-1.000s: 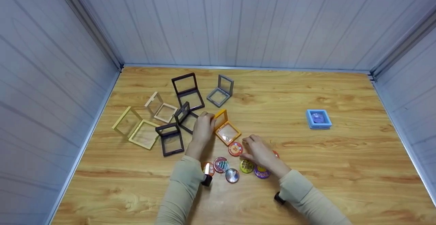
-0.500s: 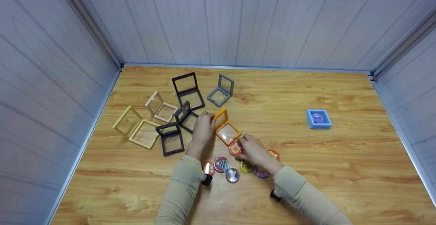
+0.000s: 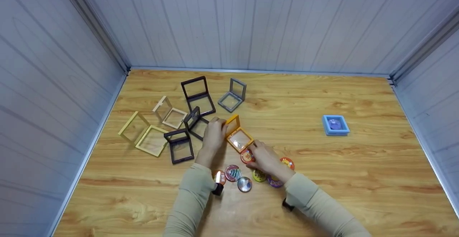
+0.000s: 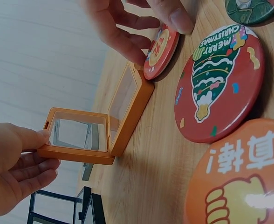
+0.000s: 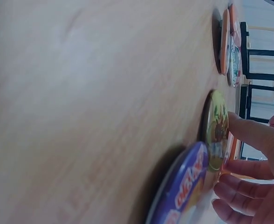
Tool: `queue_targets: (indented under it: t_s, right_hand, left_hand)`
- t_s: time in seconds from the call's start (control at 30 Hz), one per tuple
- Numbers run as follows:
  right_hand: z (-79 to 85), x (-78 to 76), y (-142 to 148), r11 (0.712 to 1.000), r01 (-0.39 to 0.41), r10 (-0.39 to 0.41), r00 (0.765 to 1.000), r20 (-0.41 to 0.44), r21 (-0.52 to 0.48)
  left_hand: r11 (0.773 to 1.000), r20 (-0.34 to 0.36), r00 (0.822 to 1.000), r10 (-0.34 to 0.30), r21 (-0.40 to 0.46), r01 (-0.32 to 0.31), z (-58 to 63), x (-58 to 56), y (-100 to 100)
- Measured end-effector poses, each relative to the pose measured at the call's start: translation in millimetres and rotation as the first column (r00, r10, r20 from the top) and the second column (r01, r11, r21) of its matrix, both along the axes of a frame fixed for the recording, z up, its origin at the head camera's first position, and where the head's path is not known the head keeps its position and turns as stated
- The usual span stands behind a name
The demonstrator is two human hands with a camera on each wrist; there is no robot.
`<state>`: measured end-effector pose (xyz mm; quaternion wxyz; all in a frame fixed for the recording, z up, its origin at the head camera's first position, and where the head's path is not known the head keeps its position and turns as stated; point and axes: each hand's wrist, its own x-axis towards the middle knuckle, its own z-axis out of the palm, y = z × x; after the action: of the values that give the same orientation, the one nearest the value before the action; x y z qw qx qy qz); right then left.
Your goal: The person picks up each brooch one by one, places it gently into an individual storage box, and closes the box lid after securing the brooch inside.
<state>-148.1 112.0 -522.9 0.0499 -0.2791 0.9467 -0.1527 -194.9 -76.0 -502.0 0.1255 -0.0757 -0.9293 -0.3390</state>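
An orange display frame [image 3: 239,141] stands unfolded on the table, one half flat and the other raised. My left hand [image 3: 214,135] pinches the edge of its raised half between thumb and fingers, as the left wrist view [image 4: 23,163] also shows. My right hand [image 3: 266,160] reaches over a red button badge [image 3: 246,156] beside the frame's near corner. In the left wrist view, its fingers and thumb are curled round the rim of that red badge [image 4: 162,52]. Under the right wrist lie a yellow badge [image 3: 259,175] and a purple badge [image 3: 274,182].
Left of the hands stand several unfolded frames: a yellow frame [image 3: 152,141], a beige frame [image 3: 174,118] and dark ones [image 3: 182,150]. A grey frame [image 3: 230,102] stands behind. A Christmas-tree badge [image 3: 233,173] lies in front. A blue frame [image 3: 336,125] sits at the right.
My right hand has moved left and closed its fingers round the red badge, which has shifted slightly towards the orange frame. My left hand has stayed at the frame.
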Motion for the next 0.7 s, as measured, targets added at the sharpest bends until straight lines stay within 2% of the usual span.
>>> queue_targets:
  t_s: [0.3, 0.43, 0.6, 0.7]
  right_hand:
    - [-4.0, -3.5, 0.4, 0.999, -0.022, 0.021, 1.000, -0.022, -0.029]
    - [-2.8, -4.4, 0.6, 0.999, -0.015, 0.017, 0.999, 0.031, -0.053]
    - [2.9, -4.0, 1.4, 0.996, 0.034, -0.023, 0.991, 0.133, -0.078]
    - [5.4, -5.0, 1.2, 0.995, 0.053, -0.039, 0.987, 0.157, -0.087]
  left_hand:
    - [1.000, -0.005, 1.000, 0.003, -0.008, -0.004, 1.5, 0.8, -0.6]
    - [1.000, 0.006, 1.000, 0.009, -0.003, -0.009, 1.8, 0.7, -1.0]
    - [1.000, 0.014, 1.000, 0.009, -0.004, -0.009, 1.7, 0.2, -0.4]
    - [1.000, 0.019, 1.000, 0.012, -0.007, -0.011, 1.1, -0.2, 0.2]
